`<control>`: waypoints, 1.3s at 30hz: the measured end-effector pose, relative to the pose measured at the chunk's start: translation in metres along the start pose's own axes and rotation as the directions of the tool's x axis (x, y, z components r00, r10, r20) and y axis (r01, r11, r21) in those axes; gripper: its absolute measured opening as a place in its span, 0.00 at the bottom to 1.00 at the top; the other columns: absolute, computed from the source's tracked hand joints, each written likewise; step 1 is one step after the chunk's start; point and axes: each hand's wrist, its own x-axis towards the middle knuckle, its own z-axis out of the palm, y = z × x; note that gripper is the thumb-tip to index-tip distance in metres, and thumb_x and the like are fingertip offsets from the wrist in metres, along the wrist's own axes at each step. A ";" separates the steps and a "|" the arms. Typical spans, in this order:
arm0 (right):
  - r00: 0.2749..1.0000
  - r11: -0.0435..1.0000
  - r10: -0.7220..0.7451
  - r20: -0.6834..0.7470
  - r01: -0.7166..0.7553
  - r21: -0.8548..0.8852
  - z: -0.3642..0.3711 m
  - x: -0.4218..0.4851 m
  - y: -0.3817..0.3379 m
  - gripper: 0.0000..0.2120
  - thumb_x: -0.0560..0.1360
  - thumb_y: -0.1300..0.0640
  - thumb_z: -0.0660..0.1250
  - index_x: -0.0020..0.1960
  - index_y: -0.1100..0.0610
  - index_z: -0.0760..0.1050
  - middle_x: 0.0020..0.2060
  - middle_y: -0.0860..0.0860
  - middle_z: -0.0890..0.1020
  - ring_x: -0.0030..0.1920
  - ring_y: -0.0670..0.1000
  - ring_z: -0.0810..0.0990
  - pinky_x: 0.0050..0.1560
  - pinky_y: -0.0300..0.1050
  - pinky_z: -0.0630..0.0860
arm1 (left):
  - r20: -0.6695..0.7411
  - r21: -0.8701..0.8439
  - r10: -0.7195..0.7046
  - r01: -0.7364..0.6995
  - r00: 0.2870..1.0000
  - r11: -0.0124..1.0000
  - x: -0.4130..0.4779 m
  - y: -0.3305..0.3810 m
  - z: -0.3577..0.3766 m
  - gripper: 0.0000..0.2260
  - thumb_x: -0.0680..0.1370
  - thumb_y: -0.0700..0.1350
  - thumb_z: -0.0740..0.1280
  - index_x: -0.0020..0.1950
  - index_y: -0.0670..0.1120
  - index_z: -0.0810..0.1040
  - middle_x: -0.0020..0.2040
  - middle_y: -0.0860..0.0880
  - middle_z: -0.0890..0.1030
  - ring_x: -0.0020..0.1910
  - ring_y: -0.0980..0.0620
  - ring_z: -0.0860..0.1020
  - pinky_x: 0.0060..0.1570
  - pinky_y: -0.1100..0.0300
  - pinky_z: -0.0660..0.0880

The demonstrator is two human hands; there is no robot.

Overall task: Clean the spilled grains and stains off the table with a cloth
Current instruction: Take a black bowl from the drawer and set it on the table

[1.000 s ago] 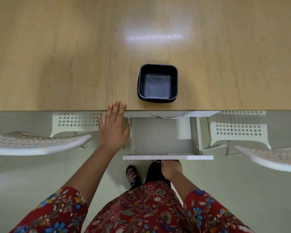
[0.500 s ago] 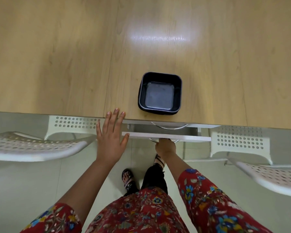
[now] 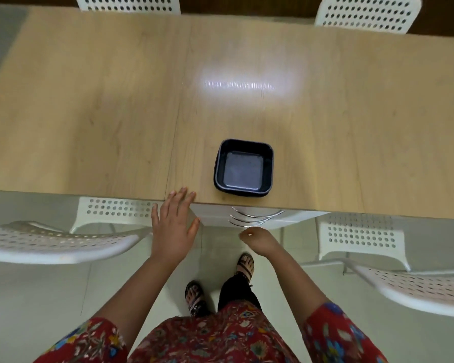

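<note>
Head view: the wooden surface (image 3: 116,113) fills the upper half, with a dark square tray (image 3: 268,166) standing near its front edge. The left hand (image 3: 174,226) is flat, its fingers (image 3: 181,203) straight, tips touching that edge, holding nothing. The right hand (image 3: 258,241) hangs just below the drawer handles (image 3: 254,218). Its fingers are tucked under, so I cannot tell their grip.

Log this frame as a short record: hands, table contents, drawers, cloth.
left hand: open, fingertips resting on the near edge of the table
right hand: loosely curled, holding nothing, just below the drawer handles
on table: one black square container, empty, near the front edge
drawers: shut
cloth: none in view
grains or stains: none visible
</note>
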 end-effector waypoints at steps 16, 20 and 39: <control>0.942 0.988 -0.136 -0.306 0.106 -0.110 -0.117 -0.052 -0.088 0.31 0.78 0.54 0.57 0.77 0.56 0.48 0.35 0.50 0.80 0.35 0.55 0.78 0.33 0.46 0.70 | 0.296 -0.557 -0.304 0.422 0.906 0.715 0.062 0.063 -0.043 0.12 0.82 0.50 0.59 0.64 0.51 0.73 0.40 0.52 0.84 0.36 0.51 0.82 0.45 0.51 0.79; 0.918 0.967 -0.252 -0.307 0.226 -0.119 -0.130 -0.057 -0.089 0.33 0.78 0.60 0.55 0.79 0.53 0.45 0.37 0.54 0.81 0.34 0.55 0.77 0.34 0.46 0.72 | 0.347 -0.584 -0.306 0.459 0.887 0.670 0.073 0.074 -0.042 0.16 0.82 0.53 0.56 0.69 0.53 0.70 0.39 0.47 0.84 0.31 0.48 0.83 0.37 0.53 0.77; 0.853 0.824 -0.027 -0.522 0.314 0.472 -0.291 0.011 -0.084 0.20 0.82 0.61 0.53 0.73 0.53 0.63 0.42 0.60 0.81 0.31 0.55 0.79 0.28 0.42 0.76 | 0.349 -0.810 -0.343 0.464 0.872 0.358 0.221 0.074 -0.075 0.16 0.84 0.39 0.53 0.72 0.42 0.66 0.51 0.39 0.79 0.35 0.44 0.81 0.29 0.60 0.79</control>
